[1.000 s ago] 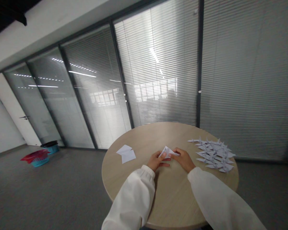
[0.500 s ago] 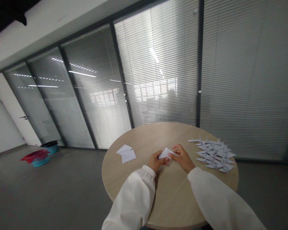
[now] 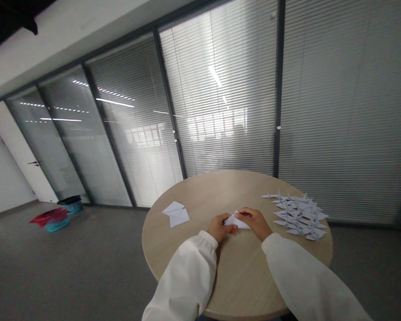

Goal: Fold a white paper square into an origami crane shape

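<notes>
Between my two hands, above the near middle of the round table, is a folded piece of white paper, partly covered by fingers. My left hand grips its left side, the thumb lying along the lower edge. From the right, my right hand is closed on the paper's upper part, with thumb and fingers near its top. Loose white paper sheets lie on the left of the table. A cluster of several white folded paper cranes covers the right side.
Behind the table stands a glass partition with blinds. On the floor at left are a blue basket with a red liner and another with a black liner, near a white door.
The folded paper has turned between my hands, its peak now leaning right. My right hand's fingers have come down from a raised position onto the paper's top.
</notes>
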`<state>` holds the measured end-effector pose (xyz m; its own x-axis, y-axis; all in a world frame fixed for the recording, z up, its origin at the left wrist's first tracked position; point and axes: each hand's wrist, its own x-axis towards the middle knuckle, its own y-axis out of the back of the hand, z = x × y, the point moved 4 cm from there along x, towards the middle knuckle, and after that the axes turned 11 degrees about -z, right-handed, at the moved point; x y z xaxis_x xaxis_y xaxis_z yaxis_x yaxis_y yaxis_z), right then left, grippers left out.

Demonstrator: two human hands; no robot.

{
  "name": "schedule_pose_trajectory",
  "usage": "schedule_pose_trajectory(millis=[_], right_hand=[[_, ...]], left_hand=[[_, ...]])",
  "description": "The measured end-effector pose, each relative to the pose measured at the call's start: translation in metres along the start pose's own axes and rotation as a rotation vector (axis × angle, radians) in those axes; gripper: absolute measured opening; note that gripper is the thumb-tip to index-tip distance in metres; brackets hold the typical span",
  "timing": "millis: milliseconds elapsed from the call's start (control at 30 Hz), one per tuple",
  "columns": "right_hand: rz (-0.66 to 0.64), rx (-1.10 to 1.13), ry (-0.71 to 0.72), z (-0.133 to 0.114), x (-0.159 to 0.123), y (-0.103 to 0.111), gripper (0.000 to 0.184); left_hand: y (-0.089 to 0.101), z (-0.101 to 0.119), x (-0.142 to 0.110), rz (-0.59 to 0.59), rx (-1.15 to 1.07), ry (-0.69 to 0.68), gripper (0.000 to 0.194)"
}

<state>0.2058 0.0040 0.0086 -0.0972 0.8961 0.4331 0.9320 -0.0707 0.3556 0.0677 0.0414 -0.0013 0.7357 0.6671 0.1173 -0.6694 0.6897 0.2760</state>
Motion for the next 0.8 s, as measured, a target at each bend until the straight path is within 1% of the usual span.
schedule_pose_trajectory(millis=[100, 167, 300, 400, 533, 800], right_hand=[[-0.001, 0.004, -0.009, 0.001, 0.000, 0.000, 0.032], [0.011, 0.019, -0.023, 0.002, 0.000, 0.000, 0.032], [0.041, 0.059, -0.052, 0.006, 0.000, 0.002, 0.032], [0.028, 0.086, -0.048, 0.008, 0.000, 0.002, 0.031], [-0.033, 0.097, -0.041, 0.007, -0.001, -0.002, 0.033], [-0.075, 0.059, -0.082, 0.005, -0.001, -0.004, 0.032]], left_hand=[[0.001, -0.003, 0.001, 0.000, 0.013, 0.009, 0.027], [0.003, -0.005, 0.002, 0.025, 0.000, 0.008, 0.030], [0.013, -0.007, 0.004, 0.147, -0.061, -0.001, 0.040], [0.019, -0.006, 0.004, 0.218, -0.180, -0.041, 0.044], [0.023, -0.004, 0.005, 0.270, -0.307, -0.059, 0.043], [0.023, -0.001, 0.002, 0.309, -0.271, -0.075, 0.036]])
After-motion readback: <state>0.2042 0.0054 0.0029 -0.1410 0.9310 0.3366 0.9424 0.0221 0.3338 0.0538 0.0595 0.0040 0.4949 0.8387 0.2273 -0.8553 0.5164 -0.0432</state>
